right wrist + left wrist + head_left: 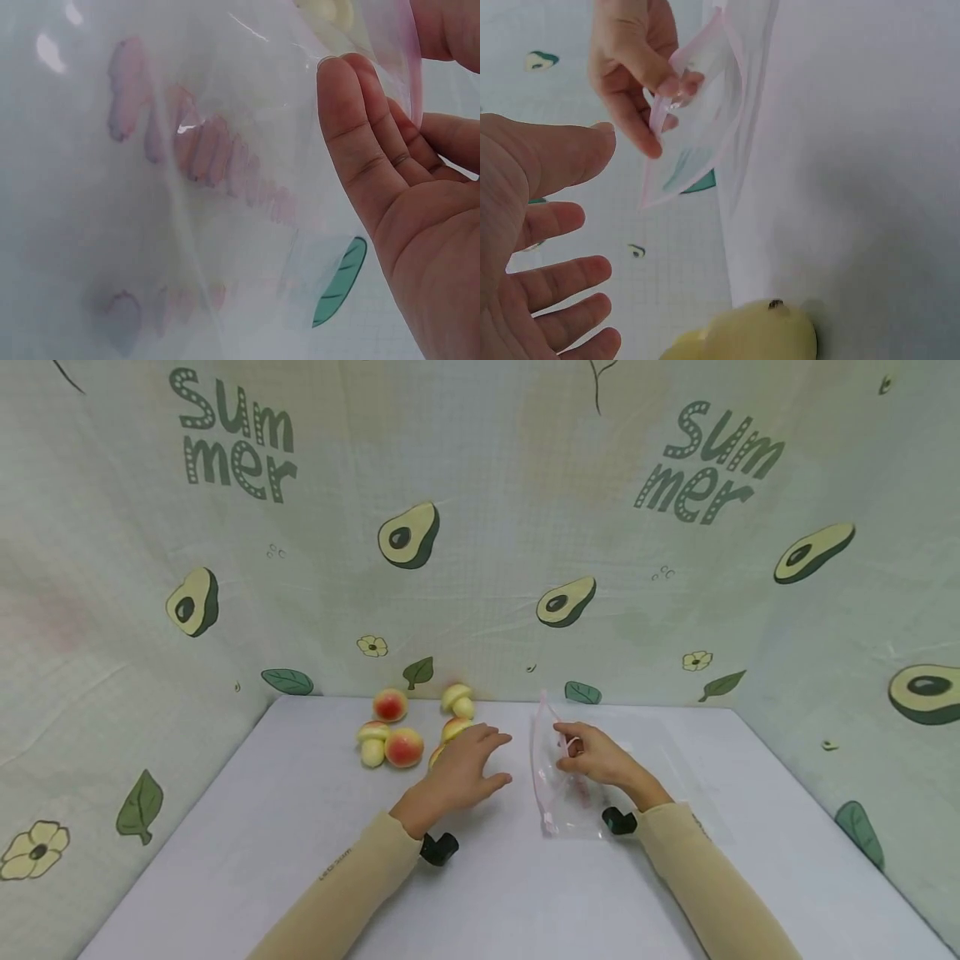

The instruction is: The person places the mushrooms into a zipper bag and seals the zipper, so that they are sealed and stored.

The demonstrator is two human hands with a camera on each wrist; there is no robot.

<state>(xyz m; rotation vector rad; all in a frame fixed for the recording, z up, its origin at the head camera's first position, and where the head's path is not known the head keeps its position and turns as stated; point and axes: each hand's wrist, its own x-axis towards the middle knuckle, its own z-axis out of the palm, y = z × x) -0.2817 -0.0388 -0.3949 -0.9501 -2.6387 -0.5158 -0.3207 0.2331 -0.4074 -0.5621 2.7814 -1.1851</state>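
My right hand [596, 756] pinches the pink-edged mouth of a clear zip bag [536, 768] between thumb and fingers. In the left wrist view the mouth of the bag [712, 112] stands partly spread; red printed lettering shows through the plastic in the right wrist view. My left hand [457, 772] hovers left of the bag, its fingers spread and nothing held. It partly covers yellow-and-red fruit [455, 727]. Farther left lie two peaches [404, 747] and a yellow mushroom [372, 745], with another mushroom [461, 702] at the back. A rounded yellow piece [761, 330] shows below in the left wrist view.
The white table [300, 827] meets a cloth backdrop [480, 460] printed with avocados and leaves behind and on both sides. Black wrist cameras [438, 849] sit at both sleeve cuffs.
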